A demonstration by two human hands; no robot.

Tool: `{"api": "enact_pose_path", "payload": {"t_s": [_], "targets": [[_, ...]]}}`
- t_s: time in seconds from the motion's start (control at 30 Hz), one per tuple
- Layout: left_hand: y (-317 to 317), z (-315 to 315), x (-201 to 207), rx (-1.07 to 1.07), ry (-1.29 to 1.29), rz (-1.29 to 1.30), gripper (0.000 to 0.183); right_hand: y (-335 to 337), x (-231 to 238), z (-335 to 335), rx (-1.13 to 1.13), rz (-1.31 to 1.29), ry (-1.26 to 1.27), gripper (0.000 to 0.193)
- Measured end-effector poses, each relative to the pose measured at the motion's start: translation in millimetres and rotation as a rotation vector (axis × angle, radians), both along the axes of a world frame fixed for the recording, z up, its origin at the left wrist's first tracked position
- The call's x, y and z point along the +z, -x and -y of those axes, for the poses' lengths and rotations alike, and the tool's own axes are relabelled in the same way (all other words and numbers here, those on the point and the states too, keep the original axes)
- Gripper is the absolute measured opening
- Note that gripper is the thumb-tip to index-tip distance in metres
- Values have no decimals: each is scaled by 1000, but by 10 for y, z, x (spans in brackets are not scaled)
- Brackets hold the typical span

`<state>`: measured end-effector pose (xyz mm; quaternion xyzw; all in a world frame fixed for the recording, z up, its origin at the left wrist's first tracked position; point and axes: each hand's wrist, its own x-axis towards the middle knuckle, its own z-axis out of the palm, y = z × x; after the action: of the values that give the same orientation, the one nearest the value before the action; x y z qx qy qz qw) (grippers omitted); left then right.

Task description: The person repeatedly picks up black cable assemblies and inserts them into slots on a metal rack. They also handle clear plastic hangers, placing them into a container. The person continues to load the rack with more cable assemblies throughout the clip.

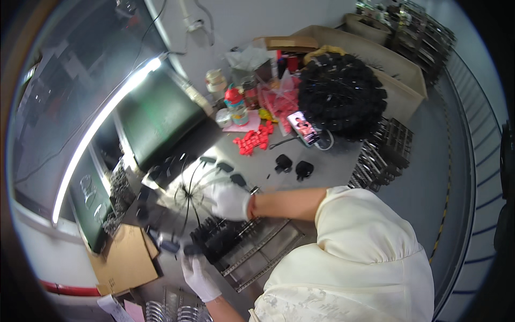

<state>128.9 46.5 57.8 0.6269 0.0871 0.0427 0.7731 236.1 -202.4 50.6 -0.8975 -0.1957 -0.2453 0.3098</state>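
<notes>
Lower left, my left hand (200, 278) pinches a black pad (192, 250), probably steadying the spoked wheel (188, 195); right hand (228, 202) grip, I can't tell.

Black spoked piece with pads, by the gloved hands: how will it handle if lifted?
Probably flexes, as its spokes look thin. Likely light for its spread, being mostly open gaps. The pads around its rim might snag on neighbouring things.

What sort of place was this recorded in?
Probably a factory workstation, judging by what looks like a green conveyor belt, the stacked metal racks and the large pile of black parts.
</notes>
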Motion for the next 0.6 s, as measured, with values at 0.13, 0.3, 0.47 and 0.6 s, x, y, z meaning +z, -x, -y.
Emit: {"api": "enact_pose_path", "payload": {"t_s": [0.13, 0.3, 0.47, 0.6], "targets": [[-269, 728, 42, -292, 349, 239, 59, 1077, 401, 3, 79, -124, -30, 57], [-287, 1408, 460, -388, 373, -1, 47, 1096, 461, 918, 186, -48, -213, 34], [-385, 1453, 465, -556, 644, 33, 80, 272, 474, 3144, -819, 55, -215, 27], [-369, 1517, 508, -479, 619, 83, 88, -53, 597, 4470, -1318, -63, -402, 37]]}}
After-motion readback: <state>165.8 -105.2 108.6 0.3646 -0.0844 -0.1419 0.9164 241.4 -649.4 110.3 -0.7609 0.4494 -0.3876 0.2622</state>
